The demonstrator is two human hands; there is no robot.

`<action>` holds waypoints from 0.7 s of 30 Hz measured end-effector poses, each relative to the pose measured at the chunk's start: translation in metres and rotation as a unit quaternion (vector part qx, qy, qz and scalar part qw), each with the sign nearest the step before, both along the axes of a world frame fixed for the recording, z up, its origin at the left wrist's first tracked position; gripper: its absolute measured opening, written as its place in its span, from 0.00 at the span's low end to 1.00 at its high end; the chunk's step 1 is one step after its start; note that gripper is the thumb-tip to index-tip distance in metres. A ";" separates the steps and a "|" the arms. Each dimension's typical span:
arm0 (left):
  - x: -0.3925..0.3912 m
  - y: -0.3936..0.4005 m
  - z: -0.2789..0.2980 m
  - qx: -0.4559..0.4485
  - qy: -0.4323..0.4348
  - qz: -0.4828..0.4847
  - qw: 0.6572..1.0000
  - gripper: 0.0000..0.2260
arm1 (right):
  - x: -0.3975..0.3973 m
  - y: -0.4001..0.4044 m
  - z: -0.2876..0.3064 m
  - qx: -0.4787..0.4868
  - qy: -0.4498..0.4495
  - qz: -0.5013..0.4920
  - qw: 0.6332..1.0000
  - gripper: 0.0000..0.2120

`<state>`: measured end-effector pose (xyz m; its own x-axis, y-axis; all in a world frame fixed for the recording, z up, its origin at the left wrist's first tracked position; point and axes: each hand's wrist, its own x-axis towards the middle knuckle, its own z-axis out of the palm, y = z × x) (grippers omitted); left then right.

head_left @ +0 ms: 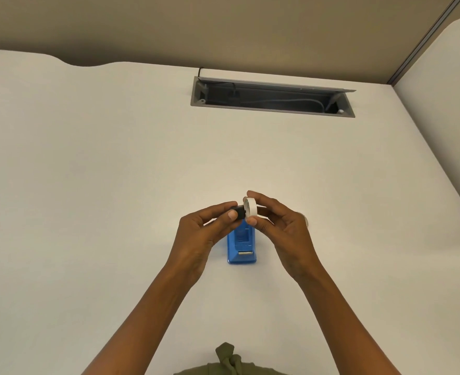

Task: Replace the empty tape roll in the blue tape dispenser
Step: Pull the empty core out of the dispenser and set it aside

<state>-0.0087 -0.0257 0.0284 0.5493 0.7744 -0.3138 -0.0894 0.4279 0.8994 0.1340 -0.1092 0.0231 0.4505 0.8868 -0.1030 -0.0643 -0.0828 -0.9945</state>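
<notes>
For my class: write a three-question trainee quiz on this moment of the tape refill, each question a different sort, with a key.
1. True or false: the blue tape dispenser is held in the air.
2. Which hand holds the white tape roll? A) left hand B) right hand
3. Fill in: the left hand's fingers pinch a small ____ hub beside the roll.

Key: 1. False, it sits on the white desk below the hands. 2. B. 3. Black.
</notes>
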 end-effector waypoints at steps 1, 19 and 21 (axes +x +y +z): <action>0.000 0.001 0.000 -0.017 -0.013 0.005 1.000 0.13 | 0.002 0.001 -0.002 0.000 0.018 -0.011 1.000 0.22; -0.005 0.005 -0.009 -0.067 -0.009 0.075 0.995 0.13 | 0.037 0.094 -0.038 -0.131 -0.173 -0.075 0.973 0.25; -0.006 0.006 -0.010 -0.068 -0.007 0.079 0.995 0.13 | 0.035 0.101 -0.042 -0.129 -0.184 -0.070 0.972 0.26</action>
